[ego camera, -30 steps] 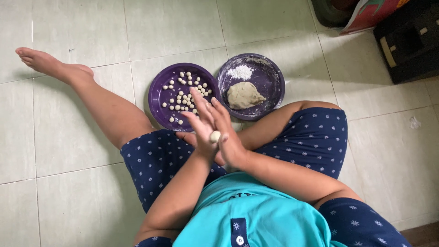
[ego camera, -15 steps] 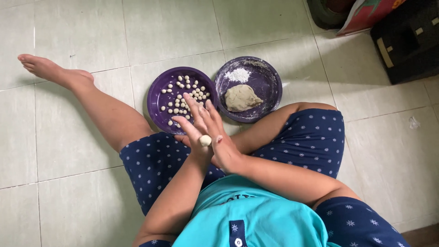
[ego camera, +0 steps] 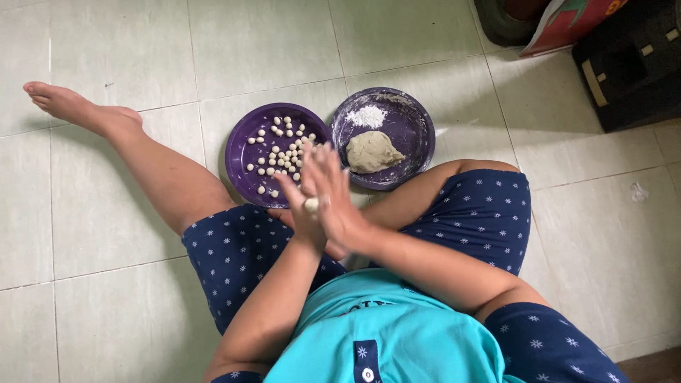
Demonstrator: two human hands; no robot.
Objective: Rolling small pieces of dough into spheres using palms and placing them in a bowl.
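My two hands are pressed together, palm to palm, in front of me. My left hand (ego camera: 298, 206) is on one side and my right hand (ego camera: 333, 195) is on the other. The fingers (ego camera: 323, 164) of both hands are flat and stretched out, not curled. A small dough ball (ego camera: 311, 205) sits squeezed between my palms. I can only see a little pale bit of it peeking out at the edge. The fingers look a bit blurry.

Just past my fingertips is a purple plate (ego camera: 245, 142) on the floor. It has lots of little dough balls (ego camera: 280, 152) in it, all round and pale. They are spread out over the middle of the plate.

Right beside that plate, touching it or almost, is a purple bowl (ego camera: 418, 128). A big lump of dough (ego camera: 372, 151) lies in it. A small heap of white flour (ego camera: 367, 116) lies in the bowl too, near the far rim.

I am sitting on the tiled floor (ego camera: 128, 241). My left leg (ego camera: 152, 159) is stretched out to the side with a bare foot. My right knee is bent, close to the bowl.
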